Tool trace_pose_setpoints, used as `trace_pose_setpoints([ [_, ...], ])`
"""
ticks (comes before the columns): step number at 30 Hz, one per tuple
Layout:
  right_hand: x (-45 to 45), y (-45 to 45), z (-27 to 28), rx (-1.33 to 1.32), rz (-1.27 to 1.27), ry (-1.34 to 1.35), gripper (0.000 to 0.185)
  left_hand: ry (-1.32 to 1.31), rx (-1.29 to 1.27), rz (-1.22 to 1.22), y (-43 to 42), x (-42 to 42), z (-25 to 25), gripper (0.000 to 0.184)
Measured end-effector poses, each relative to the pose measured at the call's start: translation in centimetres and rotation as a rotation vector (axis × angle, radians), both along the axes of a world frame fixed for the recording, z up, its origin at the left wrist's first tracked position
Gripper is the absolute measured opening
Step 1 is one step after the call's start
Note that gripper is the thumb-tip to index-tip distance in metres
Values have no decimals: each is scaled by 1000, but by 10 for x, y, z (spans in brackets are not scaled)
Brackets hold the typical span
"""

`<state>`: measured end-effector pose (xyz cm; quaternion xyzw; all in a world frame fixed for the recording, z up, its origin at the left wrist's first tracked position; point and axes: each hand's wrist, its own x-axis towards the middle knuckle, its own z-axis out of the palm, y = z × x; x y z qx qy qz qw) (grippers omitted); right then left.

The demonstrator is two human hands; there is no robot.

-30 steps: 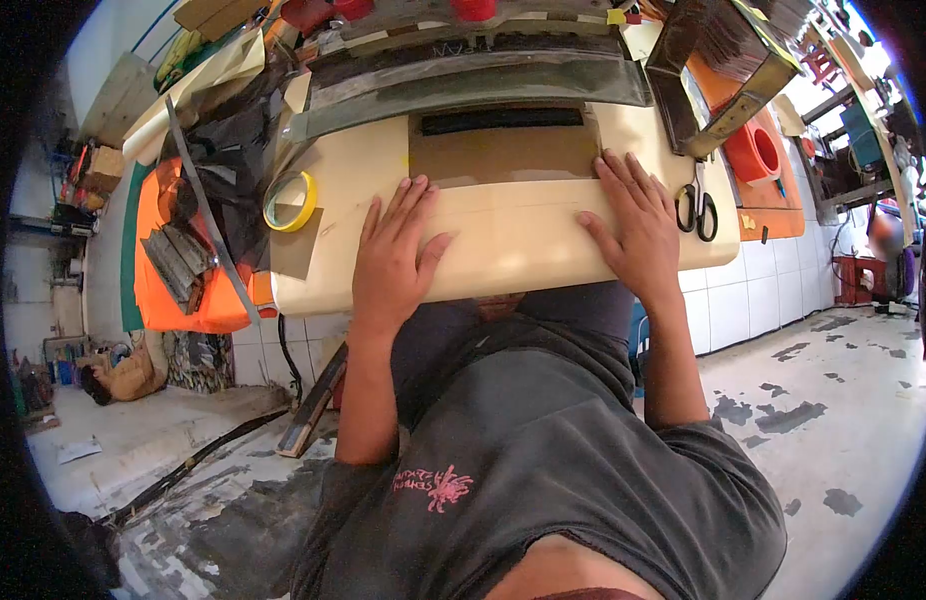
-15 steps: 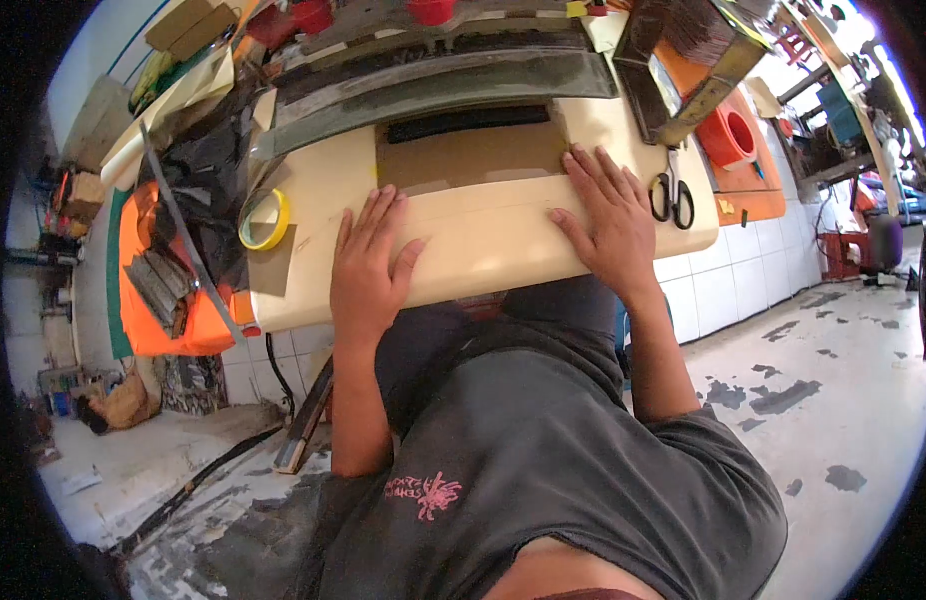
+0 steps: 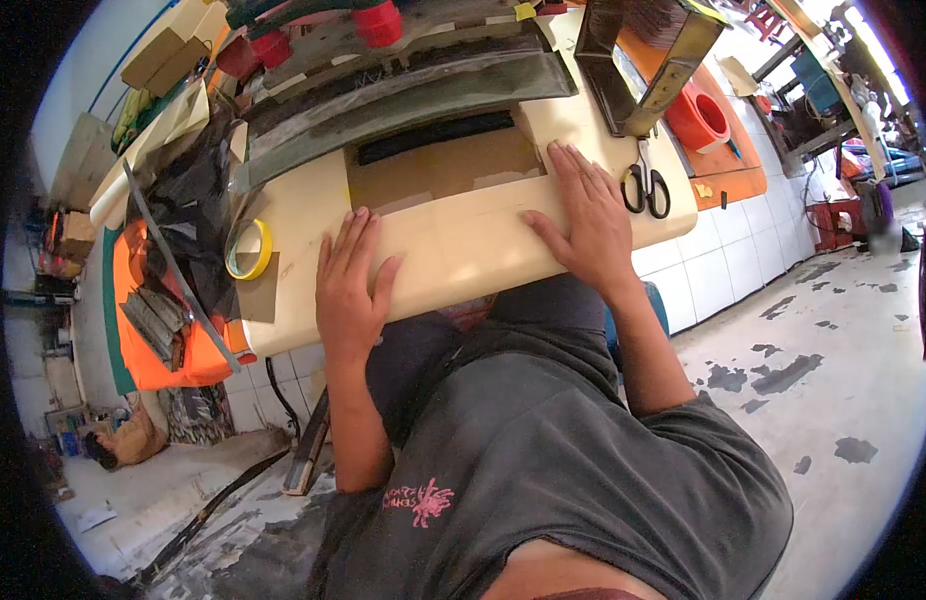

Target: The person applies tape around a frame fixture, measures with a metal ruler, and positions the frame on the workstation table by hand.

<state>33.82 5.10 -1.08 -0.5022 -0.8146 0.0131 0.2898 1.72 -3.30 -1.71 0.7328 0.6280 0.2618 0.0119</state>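
My left hand (image 3: pixel 351 290) lies flat on the cream sheet (image 3: pixel 453 245) that covers the front of the table, fingers stretched out. To the right, my right hand (image 3: pixel 588 220) rests palm down on the same sheet, also with spread fingers. Between and beyond the fingertips is a brown panel (image 3: pixel 448 170) with a black strip (image 3: pixel 435 137) along its far side. A long dark bar (image 3: pixel 403 115) lies across the table behind it. Black-handled scissors (image 3: pixel 644 188) are just right of my right hand. A yellow tape roll (image 3: pixel 250 249) lies left of my left hand.
A metal holder (image 3: pixel 648 75) with stacked sheets stands at the back right, near a red ring-shaped container (image 3: pixel 698 118). Orange material (image 3: pixel 188 355), grey pieces (image 3: pixel 155 325) and a long thin strip (image 3: pixel 178 265) lie at the left. A person (image 3: pixel 135 440) is low at the far left.
The view has shifted, so the table sits further left and tilts more. Both hands stay flat on the cream sheet, with little visible movement over it.
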Motion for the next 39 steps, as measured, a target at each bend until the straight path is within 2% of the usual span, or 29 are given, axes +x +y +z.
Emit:
trace_pose_setpoints([
  [4,1,-1,-1,26,-12,27,82,-3,48,17,-1,1,-1,55],
  [11,-1,-2,1,48,-6,43,68,-90,68,56,-5,3,2,59],
  [15,-1,-3,0,71,-7,13,58,-203,51,86,-7,2,0,53],
  [19,-4,-3,0,60,-9,23,57,-264,79,53,-5,1,-1,47],
  [28,1,-2,-4,74,8,37,56,-118,89,16,-6,1,-1,45],
  [39,0,-1,-3,71,15,23,56,-95,94,5,-5,0,-2,42],
])
